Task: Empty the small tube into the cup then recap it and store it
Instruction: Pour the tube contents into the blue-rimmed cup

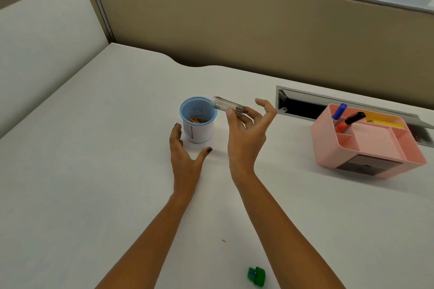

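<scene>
A clear small tube (226, 106) lies almost level, its open mouth resting over the right rim of the cup (199, 132). The cup is white with a blue mesh rim, and small orange bits lie at its bottom. My right hand (246, 134) pinches the tube's closed end between thumb and fingers, the other fingers spread. My left hand (185, 152) rests flat on the table just left of and in front of the cup, fingers apart, not touching it. A green cap (256, 276) lies near the front edge of the table.
A pink desk organiser (373, 148) stands at the right with a blue marker (339, 111) and a black-and-red marker (350, 121) in it. Behind it runs an open cable slot (303, 108). A tan partition backs the white table (94, 171).
</scene>
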Available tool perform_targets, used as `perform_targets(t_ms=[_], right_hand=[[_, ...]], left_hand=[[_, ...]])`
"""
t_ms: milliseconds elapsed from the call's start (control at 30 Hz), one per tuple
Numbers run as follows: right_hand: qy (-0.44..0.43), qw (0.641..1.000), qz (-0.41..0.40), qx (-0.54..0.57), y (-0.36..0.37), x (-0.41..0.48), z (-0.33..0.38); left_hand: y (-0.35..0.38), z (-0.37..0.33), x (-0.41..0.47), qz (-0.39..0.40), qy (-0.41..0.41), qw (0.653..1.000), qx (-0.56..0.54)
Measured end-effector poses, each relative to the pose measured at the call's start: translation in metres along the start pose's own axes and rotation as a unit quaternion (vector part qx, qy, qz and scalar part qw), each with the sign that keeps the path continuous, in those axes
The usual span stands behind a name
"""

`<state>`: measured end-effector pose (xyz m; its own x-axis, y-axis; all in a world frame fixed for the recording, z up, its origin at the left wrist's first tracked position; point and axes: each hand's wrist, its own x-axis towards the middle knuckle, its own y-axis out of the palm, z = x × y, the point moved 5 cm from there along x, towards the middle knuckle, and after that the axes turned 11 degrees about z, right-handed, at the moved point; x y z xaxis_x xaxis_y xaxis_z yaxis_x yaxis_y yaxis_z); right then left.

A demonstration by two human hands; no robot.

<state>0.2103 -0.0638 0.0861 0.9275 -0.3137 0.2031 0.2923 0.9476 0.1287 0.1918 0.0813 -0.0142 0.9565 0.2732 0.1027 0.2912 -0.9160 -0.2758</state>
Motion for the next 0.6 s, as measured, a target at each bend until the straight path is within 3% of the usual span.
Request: perform_targets(t_ms=[167, 367, 600], right_hand=[[0.034, 0.999, -0.015, 0.011, -0.029, -0.021, 0.01], [0.037, 0.999, -0.025, -0.019, -0.07, -0.052, 0.022], [0.038, 0.996, -0.066, -0.034, -0.114, -0.09, 0.026]], left_hand=[[0.002, -0.012, -0.039, 0.029, -0.012, 1.0, 0.001], [0.021, -0.035, -0.097, 0.179, 0.019, 0.983, 0.048], [0.046, -0.054, -0.157, 0.393, 0.059, 0.907, 0.136]])
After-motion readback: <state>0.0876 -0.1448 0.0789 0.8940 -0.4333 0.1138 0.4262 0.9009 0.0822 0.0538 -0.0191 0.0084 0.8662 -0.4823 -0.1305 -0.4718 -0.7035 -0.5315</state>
